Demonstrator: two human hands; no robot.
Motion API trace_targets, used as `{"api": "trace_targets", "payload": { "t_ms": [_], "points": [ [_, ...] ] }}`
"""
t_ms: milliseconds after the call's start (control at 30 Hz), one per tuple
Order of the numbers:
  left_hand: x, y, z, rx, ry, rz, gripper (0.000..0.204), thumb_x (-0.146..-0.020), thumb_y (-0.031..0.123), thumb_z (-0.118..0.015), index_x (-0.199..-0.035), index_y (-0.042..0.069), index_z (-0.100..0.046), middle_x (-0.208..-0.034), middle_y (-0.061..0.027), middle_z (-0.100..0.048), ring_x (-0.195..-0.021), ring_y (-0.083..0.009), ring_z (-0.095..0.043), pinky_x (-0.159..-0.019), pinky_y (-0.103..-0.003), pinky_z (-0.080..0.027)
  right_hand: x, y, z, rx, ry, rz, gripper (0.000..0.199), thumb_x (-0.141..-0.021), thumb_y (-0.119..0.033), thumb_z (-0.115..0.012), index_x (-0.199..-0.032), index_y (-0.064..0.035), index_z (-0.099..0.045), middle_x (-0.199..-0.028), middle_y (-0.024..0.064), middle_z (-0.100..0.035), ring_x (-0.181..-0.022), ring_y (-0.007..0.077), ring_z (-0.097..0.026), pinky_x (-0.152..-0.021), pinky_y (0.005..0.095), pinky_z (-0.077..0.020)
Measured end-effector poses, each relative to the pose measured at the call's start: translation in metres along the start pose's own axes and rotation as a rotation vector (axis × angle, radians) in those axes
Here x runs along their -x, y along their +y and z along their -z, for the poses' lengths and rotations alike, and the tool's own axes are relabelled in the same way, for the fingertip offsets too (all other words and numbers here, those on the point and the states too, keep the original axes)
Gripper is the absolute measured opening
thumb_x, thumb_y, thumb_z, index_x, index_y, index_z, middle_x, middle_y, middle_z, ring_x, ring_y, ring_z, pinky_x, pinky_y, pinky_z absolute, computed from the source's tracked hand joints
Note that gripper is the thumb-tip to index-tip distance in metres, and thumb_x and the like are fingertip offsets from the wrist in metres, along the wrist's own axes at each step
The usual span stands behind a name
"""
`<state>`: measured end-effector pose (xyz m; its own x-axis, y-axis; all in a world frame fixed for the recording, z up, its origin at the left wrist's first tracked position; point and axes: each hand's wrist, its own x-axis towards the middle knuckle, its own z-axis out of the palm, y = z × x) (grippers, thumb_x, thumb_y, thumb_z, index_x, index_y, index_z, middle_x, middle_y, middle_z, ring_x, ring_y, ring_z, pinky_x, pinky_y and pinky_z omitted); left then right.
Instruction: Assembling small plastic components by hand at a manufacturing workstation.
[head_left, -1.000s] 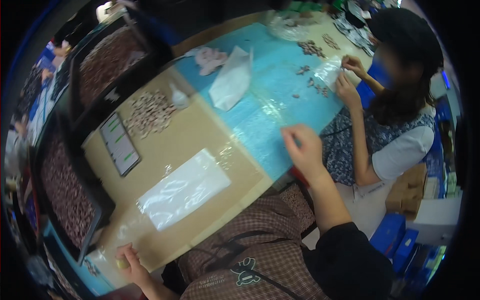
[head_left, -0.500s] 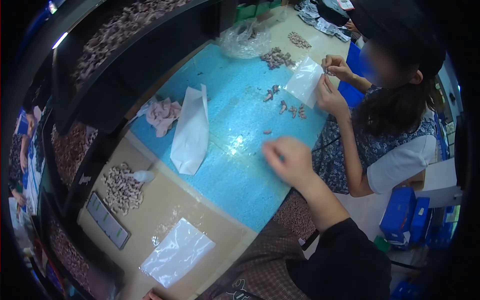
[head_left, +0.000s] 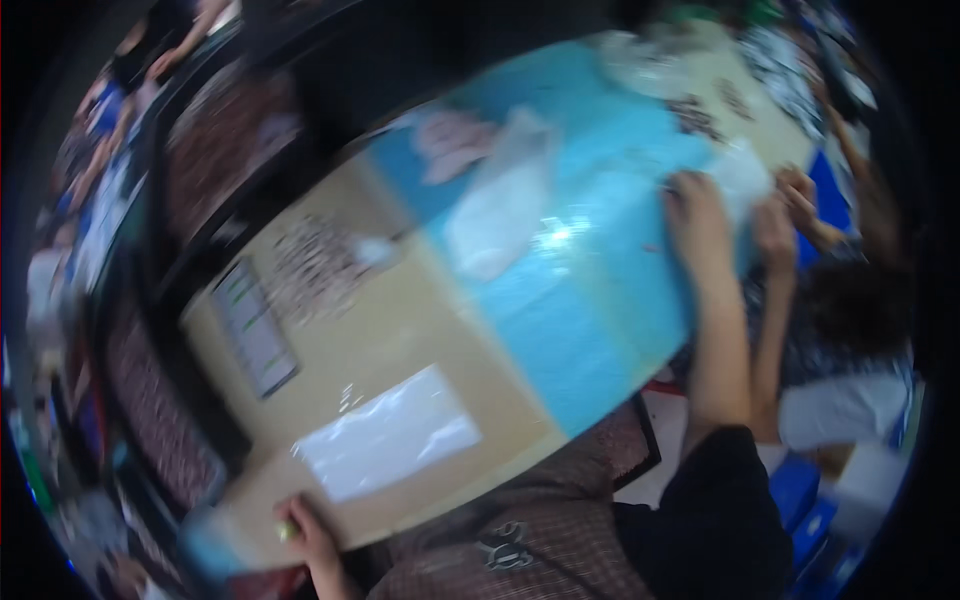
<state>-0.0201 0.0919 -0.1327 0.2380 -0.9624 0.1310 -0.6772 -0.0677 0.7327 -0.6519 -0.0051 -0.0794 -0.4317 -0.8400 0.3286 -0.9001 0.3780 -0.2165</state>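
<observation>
My right hand point(head_left: 700, 225) is stretched out over the blue mat point(head_left: 610, 330), close to the co-worker's hands. Motion blur smears its fingers, which bend downward, and what lies under them is hidden. My left hand point(head_left: 312, 535) is closed at the near edge of the table, around a small yellow-green thing point(head_left: 288, 530) whose kind I cannot make out. Beyond it lies a flat clear plastic bag point(head_left: 390, 435). Farther off on the tan surface are a heap of small curved pinkish-brown pieces point(head_left: 310, 265) and a flat rectangular device point(head_left: 253, 325) with green marks.
A long white bag point(head_left: 505, 200) and a crumpled pink cloth point(head_left: 450, 145) lie on the mat. Dark bins of brownish pieces point(head_left: 155, 400) line the left side. At right, the co-worker's hand point(head_left: 775, 235) is beside another clear bag point(head_left: 738, 175).
The view has swung, so the table sits farther right and lower left shows more. My right hand has reached farther out, toward the co-worker. More of my left hand is visible.
</observation>
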Motion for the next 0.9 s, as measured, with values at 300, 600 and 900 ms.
{"api": "trace_targets", "payload": {
  "t_ms": [300, 600, 900],
  "points": [
    [-0.001, 0.032, -0.004, 0.027, -0.002, -0.008, 0.011, -0.096, 0.005, -0.049, -0.089, 0.002, -0.058, -0.084, -0.0031, -0.055, -0.082, -0.0123, -0.05, -0.079, -0.028, -0.043, 0.096, -0.119, 0.005, -0.588, 0.022, 0.613, 0.025, -0.073, -0.007, -0.07, -0.098, -0.0062, -0.065, -0.099, 0.0099, -0.065, -0.086, 0.0268, -0.062, -0.073, 0.0362, -0.0477],
    [0.001, 0.02, 0.004, 0.108, -0.004, 0.011, 0.022, -0.101, 0.017, -0.042, -0.094, 0.001, -0.056, -0.078, 0.0007, -0.047, -0.072, -0.0072, -0.042, -0.067, -0.022, -0.036, 0.148, -0.118, 0.026, -0.558, 0.083, 0.588, 0.019, -0.072, -0.015, -0.072, -0.089, -0.0101, -0.067, -0.085, 0.0018, -0.064, -0.069, 0.0194, -0.061, -0.062, 0.0316, -0.0466],
    [0.007, 0.018, 0.014, 0.221, 0.059, -0.046, 0.021, -0.101, 0.015, -0.042, -0.093, 0.002, -0.056, -0.074, 0.0019, -0.043, -0.066, -0.0059, -0.038, -0.063, -0.02, -0.033, 0.128, -0.095, 0.029, -0.064, 0.206, 0.164, 0.031, -0.078, -0.015, -0.068, -0.106, -0.0023, -0.06, -0.098, 0.0126, -0.062, -0.088, 0.0275, -0.061, -0.071, 0.0373, -0.0489]
  ]
}}
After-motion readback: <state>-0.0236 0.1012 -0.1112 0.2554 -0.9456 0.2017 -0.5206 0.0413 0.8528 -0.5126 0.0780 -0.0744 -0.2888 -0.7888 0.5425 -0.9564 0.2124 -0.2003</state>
